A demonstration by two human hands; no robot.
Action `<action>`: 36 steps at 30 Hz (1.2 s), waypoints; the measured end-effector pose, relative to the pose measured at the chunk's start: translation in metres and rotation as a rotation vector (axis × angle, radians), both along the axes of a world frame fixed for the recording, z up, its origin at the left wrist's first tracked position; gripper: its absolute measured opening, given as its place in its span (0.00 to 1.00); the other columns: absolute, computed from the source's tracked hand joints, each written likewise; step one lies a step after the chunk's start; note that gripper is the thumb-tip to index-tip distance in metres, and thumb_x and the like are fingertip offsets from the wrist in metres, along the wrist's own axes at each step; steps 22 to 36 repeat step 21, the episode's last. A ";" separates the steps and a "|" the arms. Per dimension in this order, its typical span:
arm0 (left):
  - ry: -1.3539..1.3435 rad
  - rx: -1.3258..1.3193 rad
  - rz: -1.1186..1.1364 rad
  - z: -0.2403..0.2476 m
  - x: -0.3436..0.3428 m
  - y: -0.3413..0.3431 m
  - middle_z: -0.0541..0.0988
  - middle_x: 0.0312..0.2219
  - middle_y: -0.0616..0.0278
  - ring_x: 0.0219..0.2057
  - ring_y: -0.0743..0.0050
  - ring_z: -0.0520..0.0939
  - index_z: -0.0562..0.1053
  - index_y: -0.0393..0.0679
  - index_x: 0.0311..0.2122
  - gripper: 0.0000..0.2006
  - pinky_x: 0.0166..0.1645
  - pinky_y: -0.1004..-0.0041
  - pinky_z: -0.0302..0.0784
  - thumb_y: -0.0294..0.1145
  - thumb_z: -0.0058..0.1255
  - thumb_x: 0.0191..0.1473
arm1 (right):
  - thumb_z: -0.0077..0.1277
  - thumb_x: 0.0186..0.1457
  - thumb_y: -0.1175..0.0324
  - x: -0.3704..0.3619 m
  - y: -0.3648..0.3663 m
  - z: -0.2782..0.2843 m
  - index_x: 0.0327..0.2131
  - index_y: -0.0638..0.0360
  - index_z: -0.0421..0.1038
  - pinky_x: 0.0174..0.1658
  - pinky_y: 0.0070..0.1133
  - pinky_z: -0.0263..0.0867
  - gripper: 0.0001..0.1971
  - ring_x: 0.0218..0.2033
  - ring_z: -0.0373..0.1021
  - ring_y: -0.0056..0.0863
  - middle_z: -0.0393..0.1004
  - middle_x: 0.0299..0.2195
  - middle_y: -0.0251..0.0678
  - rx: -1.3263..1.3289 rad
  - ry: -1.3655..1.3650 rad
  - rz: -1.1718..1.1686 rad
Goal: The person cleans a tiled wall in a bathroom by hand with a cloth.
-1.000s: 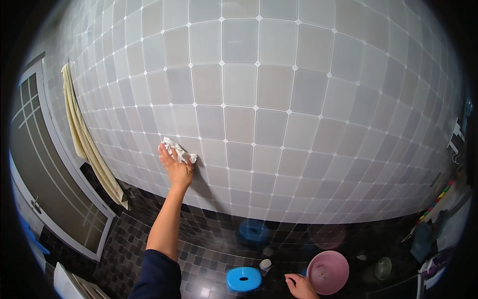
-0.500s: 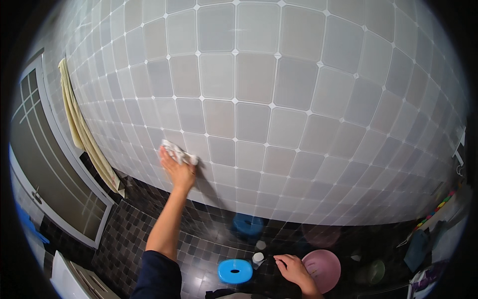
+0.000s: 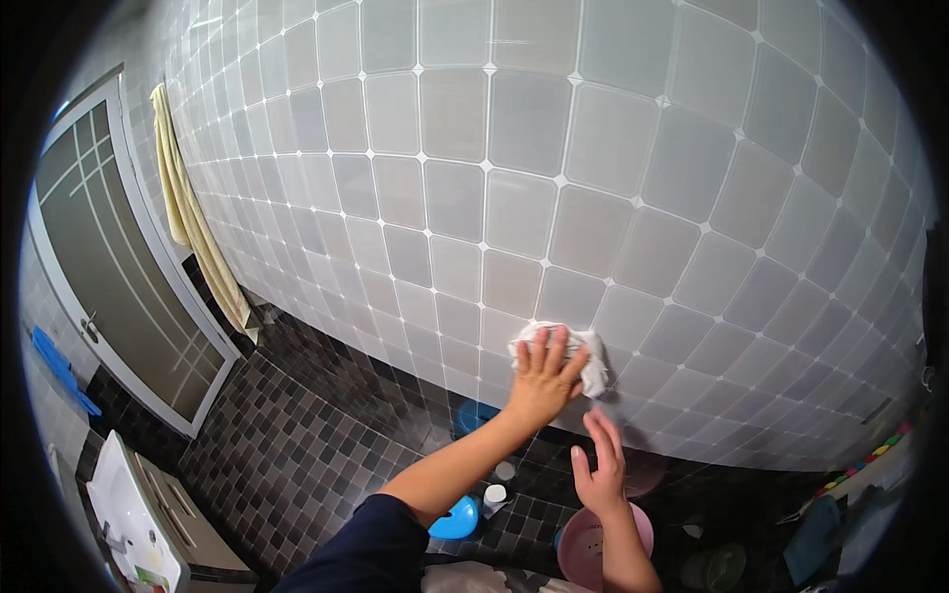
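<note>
My left hand [image 3: 544,379] lies over a crumpled white cloth [image 3: 595,374], pressing it against the pale tiled wall [image 3: 608,232]. Its fingers are spread across the cloth, and part of the cloth is hidden under the palm. Just below and to the right, my right hand [image 3: 600,472] is raised with its fingers apart and nothing in it. A pink basin [image 3: 581,551] stands on the floor beneath my right forearm, which covers part of it.
A blue stool [image 3: 455,521] and a small white-topped container [image 3: 495,494] stand on the dark tiled floor [image 3: 287,435]. Far left are a framed glass door [image 3: 129,267], a hanging yellow towel [image 3: 193,212] and a white washbasin [image 3: 129,514]. A translucent bowl [image 3: 727,566] sits lower right.
My left hand has slid the cloth along the wall to the right and slightly down. My right hand has risen from beside the pink basin toward the wall. The view has shifted.
</note>
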State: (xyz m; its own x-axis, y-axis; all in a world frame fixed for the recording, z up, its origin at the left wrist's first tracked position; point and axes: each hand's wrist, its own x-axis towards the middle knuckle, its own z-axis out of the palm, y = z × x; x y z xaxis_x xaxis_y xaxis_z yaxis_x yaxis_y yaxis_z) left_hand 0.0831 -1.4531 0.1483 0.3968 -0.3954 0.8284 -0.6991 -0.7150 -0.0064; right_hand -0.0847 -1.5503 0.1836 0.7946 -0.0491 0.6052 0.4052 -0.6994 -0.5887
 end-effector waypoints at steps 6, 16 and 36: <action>-0.181 0.021 0.032 0.006 -0.024 -0.041 0.48 0.65 0.58 0.67 0.53 0.43 0.56 0.62 0.63 0.29 0.66 0.50 0.24 0.45 0.41 0.55 | 0.45 0.54 0.73 0.021 0.003 0.010 0.58 0.67 0.55 0.62 0.36 0.48 0.27 0.62 0.50 0.49 0.51 0.60 0.55 0.094 -0.091 -0.054; -0.123 0.105 0.006 0.000 -0.003 0.034 0.53 0.64 0.71 0.66 0.68 0.50 0.57 0.69 0.62 0.29 0.67 0.57 0.30 0.49 0.44 0.54 | 0.43 0.58 0.72 0.055 0.037 -0.026 0.60 0.59 0.55 0.61 0.30 0.50 0.26 0.63 0.50 0.35 0.51 0.61 0.42 0.610 0.067 0.006; -0.070 0.146 0.063 -0.024 0.035 0.110 0.52 0.64 0.65 0.67 0.60 0.46 0.63 0.68 0.59 0.28 0.67 0.53 0.32 0.52 0.48 0.52 | 0.45 0.58 0.70 0.098 0.115 -0.030 0.61 0.59 0.54 0.60 0.30 0.53 0.27 0.62 0.51 0.38 0.52 0.61 0.41 0.495 0.058 0.059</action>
